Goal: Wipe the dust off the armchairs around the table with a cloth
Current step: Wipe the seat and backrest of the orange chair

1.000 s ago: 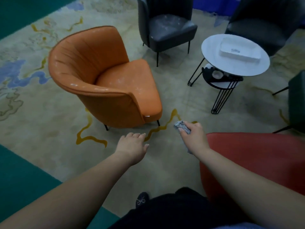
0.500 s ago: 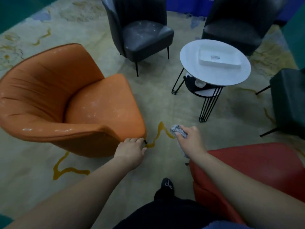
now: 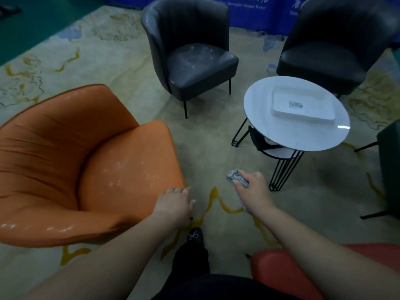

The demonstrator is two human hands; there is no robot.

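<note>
- Your right hand (image 3: 253,191), just right of the frame's centre, has its fingers curled around a crumpled grey cloth (image 3: 237,178); the wad sticks out past the knuckles toward the upper left, and a paler end seems to hang below the wrist.
- Your left hand (image 3: 174,204), left of centre, holds nothing. Its fingers are loosely bent, their tips at the front corner of the orange armchair's seat; whether they actually touch the seat is not clear.
- The orange armchair (image 3: 75,169) fills the left half of the frame, and pale dust specks are scattered over its seat cushion.
- A dark grey armchair (image 3: 194,59) stands at upper centre, its seat also dusted with pale smears.
- A black armchair (image 3: 324,53) sits at upper right, behind the round white table (image 3: 270,126).
- A white rectangular tray (image 3: 303,105) rests on the tabletop, with a small grey item inside it.
- A red seat (image 3: 281,269) shows at lower right, partly under your right forearm.
- A dark chair edge (image 3: 389,165) enters at the right border.
- Everything stands on a beige patterned carpet (image 3: 129,61).
</note>
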